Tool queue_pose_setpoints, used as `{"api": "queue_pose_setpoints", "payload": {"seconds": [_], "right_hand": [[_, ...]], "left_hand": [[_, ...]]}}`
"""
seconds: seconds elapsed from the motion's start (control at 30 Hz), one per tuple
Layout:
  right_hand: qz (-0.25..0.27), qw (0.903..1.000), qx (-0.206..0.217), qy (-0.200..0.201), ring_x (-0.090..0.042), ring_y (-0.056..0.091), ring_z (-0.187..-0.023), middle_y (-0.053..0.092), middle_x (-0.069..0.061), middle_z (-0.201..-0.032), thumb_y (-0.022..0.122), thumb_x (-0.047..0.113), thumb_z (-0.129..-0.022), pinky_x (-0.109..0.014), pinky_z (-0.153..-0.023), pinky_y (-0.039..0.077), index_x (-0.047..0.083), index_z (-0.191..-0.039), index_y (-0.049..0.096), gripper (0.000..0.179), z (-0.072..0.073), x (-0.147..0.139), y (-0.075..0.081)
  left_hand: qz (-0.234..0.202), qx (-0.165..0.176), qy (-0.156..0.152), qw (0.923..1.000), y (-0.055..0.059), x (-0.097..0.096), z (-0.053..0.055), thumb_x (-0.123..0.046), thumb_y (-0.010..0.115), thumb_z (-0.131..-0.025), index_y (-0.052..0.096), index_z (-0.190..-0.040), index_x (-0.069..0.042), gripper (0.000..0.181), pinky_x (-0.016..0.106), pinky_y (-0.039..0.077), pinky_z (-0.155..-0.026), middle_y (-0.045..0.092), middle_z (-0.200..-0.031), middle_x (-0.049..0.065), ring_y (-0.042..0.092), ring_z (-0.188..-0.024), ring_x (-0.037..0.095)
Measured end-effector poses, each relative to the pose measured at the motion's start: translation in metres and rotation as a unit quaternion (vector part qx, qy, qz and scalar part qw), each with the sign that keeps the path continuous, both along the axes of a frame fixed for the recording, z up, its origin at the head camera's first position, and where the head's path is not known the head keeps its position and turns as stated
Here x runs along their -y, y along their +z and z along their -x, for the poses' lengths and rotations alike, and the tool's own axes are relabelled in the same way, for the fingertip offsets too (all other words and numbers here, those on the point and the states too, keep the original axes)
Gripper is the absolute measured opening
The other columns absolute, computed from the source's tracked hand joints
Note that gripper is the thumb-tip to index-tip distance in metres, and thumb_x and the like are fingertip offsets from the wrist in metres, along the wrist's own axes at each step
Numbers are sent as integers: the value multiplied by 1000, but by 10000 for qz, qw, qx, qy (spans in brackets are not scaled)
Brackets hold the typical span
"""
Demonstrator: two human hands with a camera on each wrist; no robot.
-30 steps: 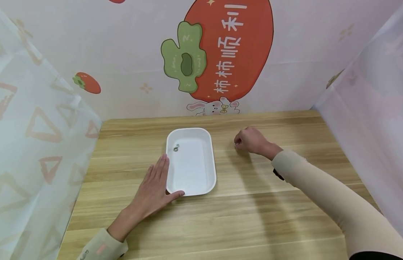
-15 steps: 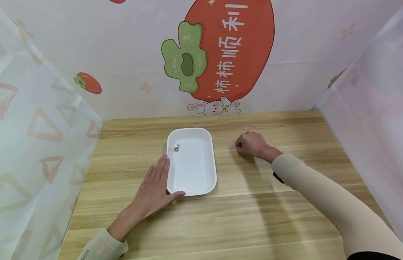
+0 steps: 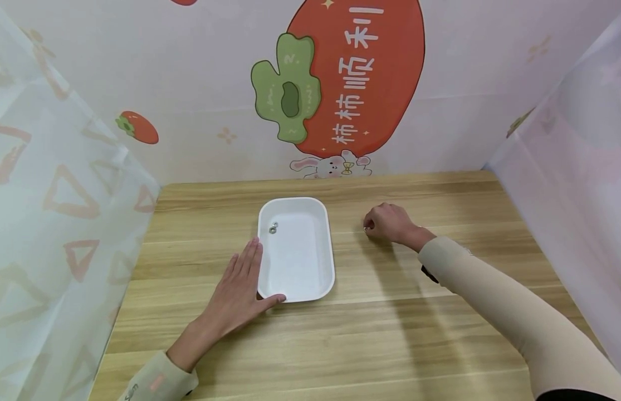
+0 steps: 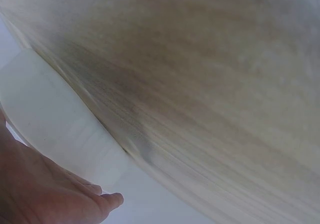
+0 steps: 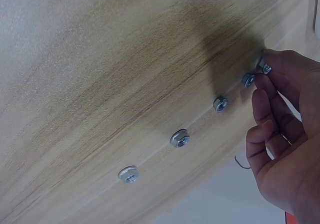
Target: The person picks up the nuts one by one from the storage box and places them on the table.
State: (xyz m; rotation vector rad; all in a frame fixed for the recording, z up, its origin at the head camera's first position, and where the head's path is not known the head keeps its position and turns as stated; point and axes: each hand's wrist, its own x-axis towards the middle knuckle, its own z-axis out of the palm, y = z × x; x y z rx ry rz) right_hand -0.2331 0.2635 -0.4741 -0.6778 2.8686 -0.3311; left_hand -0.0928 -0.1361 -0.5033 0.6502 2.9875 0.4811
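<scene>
A white tray (image 3: 297,253) lies on the table, with two small metal nuts (image 3: 273,230) inside near its far left corner. My left hand (image 3: 235,289) rests against it, fingers straight along the left rim and thumb on the near edge; the left wrist view also catches the tray's outer wall (image 4: 60,119). Right of the tray, my right hand (image 3: 387,223) is low over the wood. In the right wrist view its thumb and forefinger pinch a flange nut (image 5: 263,67). Close to those fingertips sits another flange nut (image 5: 248,79), heading a spaced row that the hand hides from the head view.
Along that row stand a flange nut (image 5: 220,104), a second flange nut (image 5: 179,138) and an outermost flange nut (image 5: 128,174). The wooden table (image 3: 340,345) ends at a printed back curtain (image 3: 200,145), and hanging cloth closes off both sides.
My right hand has come slightly nearer to me and lower, then held almost still over the last half second. The left hand and the tray keep their places.
</scene>
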Motion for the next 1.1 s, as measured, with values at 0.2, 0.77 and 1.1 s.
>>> {"api": "queue_pose_setpoints", "payload": {"seconds": [0.2,0.77,1.1], "right_hand": [[-68,10000,57,-4,-14,65,-74,74,5,-84,80,14,-90,-39,-64,57,17,-87,81,5,2,0,1],[45,9991,-428,-51,-17,66,-76,77,-3,-91,85,19,-88,-36,-61,58,9,-101,84,16,3,12,26],[314,9951,-872,332,-20,73,-81,80,-5,-102,88,29,-88,-35,-64,61,9,-110,84,30,-7,52,66]], "left_hand": [[-13,-22,-11,10000,0,0,0,-80,61,-89,1,-169,-1,128,56,13,-132,-1,-179,12,3,-165,28],[12,-63,-30,10000,0,0,0,-80,60,-89,1,-169,-1,127,55,13,-132,-2,-179,12,2,-165,28],[-36,-275,-77,9996,-1,0,0,-80,61,-89,7,-168,2,126,57,17,-131,3,-178,15,8,-165,31]]}}
